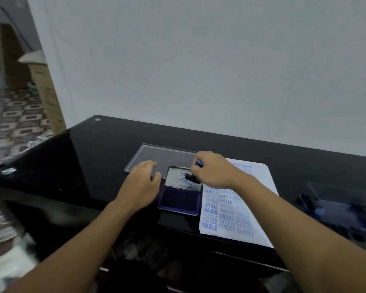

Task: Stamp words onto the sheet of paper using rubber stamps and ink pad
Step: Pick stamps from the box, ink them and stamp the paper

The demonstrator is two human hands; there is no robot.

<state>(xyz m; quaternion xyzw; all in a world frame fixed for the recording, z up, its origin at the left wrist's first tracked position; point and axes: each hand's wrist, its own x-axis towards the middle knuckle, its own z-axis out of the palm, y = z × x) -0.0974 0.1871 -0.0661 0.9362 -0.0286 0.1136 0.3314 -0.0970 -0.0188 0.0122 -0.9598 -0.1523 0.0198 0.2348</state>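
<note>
An open ink pad [179,200] with a dark blue pad and a raised silver lid lies on the black table. To its right is the white sheet of paper [260,199], covered with blue stamped words such as SAMPLE, AIR MAIL, FRAGILE and AMENDED. My right hand [215,171] grips a rubber stamp [192,178] with a blue handle top, held above the lid at the pad's far end. My left hand [141,186] hovers just left of the ink pad with its fingers loosely bent, holding nothing.
A clear plastic lid [167,154] lies flat behind the ink pad. A clear box with more stamps [336,208] stands at the right edge of the glossy black table [82,161]. A white wall rises behind; patterned floor and cardboard boxes show at the left.
</note>
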